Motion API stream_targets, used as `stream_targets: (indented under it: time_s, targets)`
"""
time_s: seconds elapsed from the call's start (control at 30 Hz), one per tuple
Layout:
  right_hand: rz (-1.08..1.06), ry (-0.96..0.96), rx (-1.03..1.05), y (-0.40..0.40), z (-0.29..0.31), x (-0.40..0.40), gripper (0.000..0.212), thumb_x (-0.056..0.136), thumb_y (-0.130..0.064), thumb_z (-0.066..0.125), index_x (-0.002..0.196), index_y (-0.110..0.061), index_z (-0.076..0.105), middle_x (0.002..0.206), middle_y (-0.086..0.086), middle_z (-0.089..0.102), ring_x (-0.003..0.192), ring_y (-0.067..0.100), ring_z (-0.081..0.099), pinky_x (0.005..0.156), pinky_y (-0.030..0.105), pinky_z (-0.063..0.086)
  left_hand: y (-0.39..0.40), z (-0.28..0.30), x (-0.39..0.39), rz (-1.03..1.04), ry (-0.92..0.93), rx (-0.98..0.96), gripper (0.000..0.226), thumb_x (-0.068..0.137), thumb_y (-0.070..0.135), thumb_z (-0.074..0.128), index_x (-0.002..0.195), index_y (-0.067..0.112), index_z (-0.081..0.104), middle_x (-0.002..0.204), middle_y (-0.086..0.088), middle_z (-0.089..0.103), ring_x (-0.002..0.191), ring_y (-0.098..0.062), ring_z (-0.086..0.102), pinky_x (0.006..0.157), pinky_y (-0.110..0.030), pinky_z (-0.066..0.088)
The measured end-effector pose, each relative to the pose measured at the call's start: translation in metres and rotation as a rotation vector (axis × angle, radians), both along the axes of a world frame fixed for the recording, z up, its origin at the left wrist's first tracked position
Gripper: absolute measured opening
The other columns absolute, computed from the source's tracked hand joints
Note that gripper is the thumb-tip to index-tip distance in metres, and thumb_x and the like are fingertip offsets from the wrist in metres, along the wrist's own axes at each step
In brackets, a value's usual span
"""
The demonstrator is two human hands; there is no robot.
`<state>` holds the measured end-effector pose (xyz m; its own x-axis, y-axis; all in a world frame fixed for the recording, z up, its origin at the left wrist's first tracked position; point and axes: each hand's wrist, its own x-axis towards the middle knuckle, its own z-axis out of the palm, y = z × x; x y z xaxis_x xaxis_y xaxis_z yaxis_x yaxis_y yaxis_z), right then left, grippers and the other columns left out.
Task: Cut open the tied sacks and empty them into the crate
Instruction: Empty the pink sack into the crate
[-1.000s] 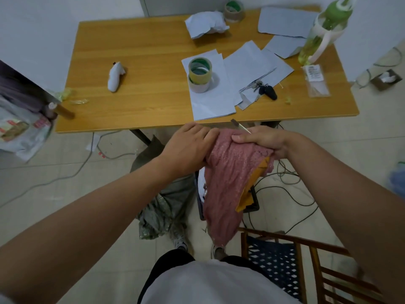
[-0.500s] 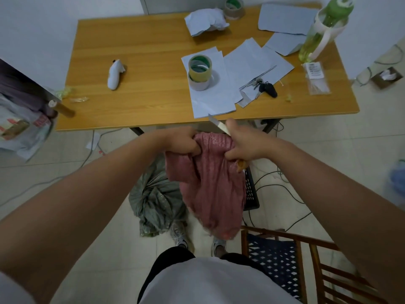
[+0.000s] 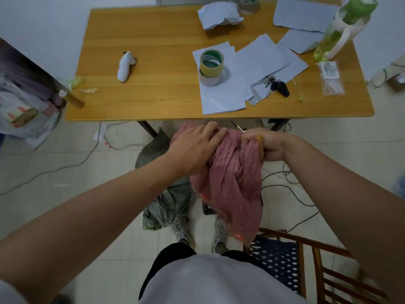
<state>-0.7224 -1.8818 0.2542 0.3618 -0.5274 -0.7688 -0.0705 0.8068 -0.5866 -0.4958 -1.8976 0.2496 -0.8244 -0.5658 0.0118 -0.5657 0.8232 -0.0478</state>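
Observation:
A limp pink mesh sack (image 3: 232, 185) hangs in the air in front of me, below the table's front edge. My left hand (image 3: 195, 148) lies over its top left, fingers spread across the bunched fabric and gripping it. My right hand (image 3: 267, 143) grips the sack's top right corner together with a knife. The knife's yellow handle (image 3: 260, 143) shows in that fist and its thin blade (image 3: 237, 126) points up and left. A corner of the black crate (image 3: 207, 210) shows on the floor behind the sack. A grey-green sack (image 3: 166, 200) lies crumpled on the floor to the left.
The wooden table (image 3: 153, 40) ahead carries tape rolls (image 3: 211, 66), paper sheets, keys (image 3: 278, 86) and a green bottle (image 3: 341, 25). Black cables (image 3: 285, 189) run over the floor at right. A wooden chair (image 3: 306, 260) stands by my right leg.
My left hand has shifted from gripping the sack's left edge to lying over its top. The sack has swung right, and my right hand with the knife has turned.

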Motion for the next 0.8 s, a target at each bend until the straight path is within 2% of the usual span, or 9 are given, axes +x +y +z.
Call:
stream_targets:
  time_s: [0.07,0.13,0.3,0.37,0.43,0.53,0.6,0.7,0.8]
  targets:
    - [0.039,0.025,-0.008,0.001,0.002,0.002,0.019,0.090,-0.003,0.047,0.074,-0.007,0.056,0.053,0.002,0.049,0.042,0.013,0.048,0.042,0.020,0.044,0.000,0.000,-0.002,0.002,0.018,0.054,0.090,0.059,0.044,0.083,0.136,0.009,0.051,0.114,-0.013,0.056,0.085,-0.028,0.062,0.065,-0.035,0.047]
    - [0.113,0.141,-0.087,-0.003,0.006,0.002,0.012,0.086,-0.012,0.060,0.076,-0.009,0.054,0.063,0.006,0.052,0.054,0.017,0.052,0.051,0.026,0.049,0.000,0.002,-0.002,0.036,-0.022,0.131,0.077,0.068,0.043,0.079,0.133,0.011,0.051,0.112,-0.009,0.058,0.087,-0.028,0.063,0.064,-0.036,0.045]
    - [0.082,0.616,-0.511,-0.021,0.015,-0.003,0.059,0.078,-0.036,0.077,0.120,-0.011,0.043,0.105,-0.002,0.066,0.095,0.013,0.061,0.073,0.031,0.050,-0.011,0.009,0.000,0.209,-0.052,0.331,0.052,0.080,0.038,0.066,0.122,0.015,0.047,0.112,-0.005,0.061,0.094,-0.030,0.062,0.066,-0.036,0.047]
    - [0.060,0.641,-0.706,-0.022,0.032,0.002,0.054,0.082,-0.034,0.075,0.116,-0.011,0.040,0.113,-0.008,0.065,0.103,0.008,0.060,0.080,0.028,0.047,-0.016,0.010,-0.002,0.255,-0.068,0.440,0.040,0.082,0.030,0.063,0.117,0.012,0.053,0.107,-0.009,0.064,0.096,-0.034,0.061,0.067,-0.035,0.044]
    - [0.209,0.589,-0.771,-0.019,0.046,0.011,0.059,0.082,-0.038,0.076,0.113,-0.010,0.036,0.118,-0.011,0.063,0.109,0.004,0.057,0.086,0.027,0.047,-0.019,0.011,-0.004,0.322,-0.068,0.607,0.030,0.085,0.029,0.061,0.108,0.010,0.060,0.104,-0.012,0.066,0.096,-0.035,0.062,0.072,-0.036,0.048]
    - [0.551,0.563,-0.700,-0.007,0.048,0.026,0.073,0.075,-0.047,0.080,0.117,-0.017,0.028,0.122,-0.010,0.059,0.103,0.006,0.058,0.077,0.024,0.052,-0.021,0.009,-0.005,0.433,-0.055,0.825,0.023,0.086,0.025,0.064,0.099,0.007,0.063,0.101,-0.013,0.067,0.095,-0.031,0.062,0.078,-0.035,0.049]
    - [0.718,0.658,-0.686,0.001,0.037,0.031,0.079,0.071,-0.051,0.082,0.116,-0.019,0.025,0.106,-0.002,0.060,0.088,0.013,0.058,0.064,0.027,0.046,-0.024,0.008,-0.002,0.553,0.001,1.003,0.021,0.079,0.019,0.067,0.096,0.008,0.065,0.099,-0.011,0.068,0.097,-0.030,0.062,0.082,-0.037,0.050]
    - [0.786,0.751,-0.727,0.008,0.026,0.031,0.074,0.074,-0.051,0.080,0.108,-0.018,0.023,0.084,0.000,0.051,0.074,0.014,0.050,0.064,0.029,0.029,-0.025,0.014,0.006,0.713,0.115,1.283,0.055,0.058,0.021,0.066,0.113,0.015,0.066,0.105,-0.008,0.068,0.099,-0.028,0.063,0.090,-0.044,0.054]
    - [0.692,0.697,-0.686,0.006,0.020,0.033,0.066,0.078,-0.042,0.080,0.107,-0.018,0.026,0.082,0.006,0.050,0.068,0.017,0.049,0.055,0.032,0.036,-0.022,0.011,0.010,0.737,0.158,1.383,0.059,0.067,0.017,0.067,0.125,0.020,0.057,0.115,-0.009,0.064,0.103,-0.027,0.062,0.093,-0.045,0.053]
